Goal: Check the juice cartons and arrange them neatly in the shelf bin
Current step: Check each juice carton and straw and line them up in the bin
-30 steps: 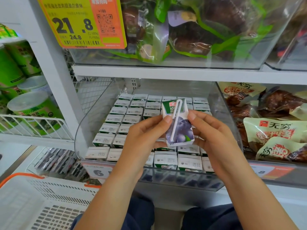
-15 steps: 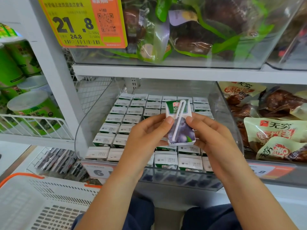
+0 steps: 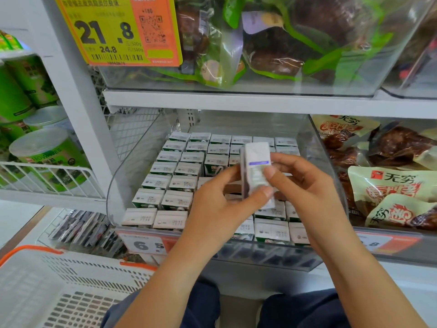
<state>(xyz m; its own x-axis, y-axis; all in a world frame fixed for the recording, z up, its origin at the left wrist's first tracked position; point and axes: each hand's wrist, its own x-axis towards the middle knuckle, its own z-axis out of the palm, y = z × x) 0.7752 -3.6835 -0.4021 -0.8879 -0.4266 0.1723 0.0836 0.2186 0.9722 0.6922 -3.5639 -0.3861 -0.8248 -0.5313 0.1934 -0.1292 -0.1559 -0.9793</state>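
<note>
A small juice carton is held upright above the clear shelf bin, its white side panel with a purple stripe facing me. My left hand pinches its lower part with thumb and fingers. My right hand grips its right side, thumb on the panel. Rows of several cartons fill the bin with their white tops up. One carton in the third row shows its green front. The cartons under my hands are hidden.
A white basket with orange rim sits at lower left. Snack bags fill the bin to the right. Green cans stand on a wire shelf at left. Bagged produce and a yellow price tag are above.
The carton has been turned in my hands: the blueberry face with the straw no longer faces me, and a white side panel does. Both hands stayed over the bin.
</note>
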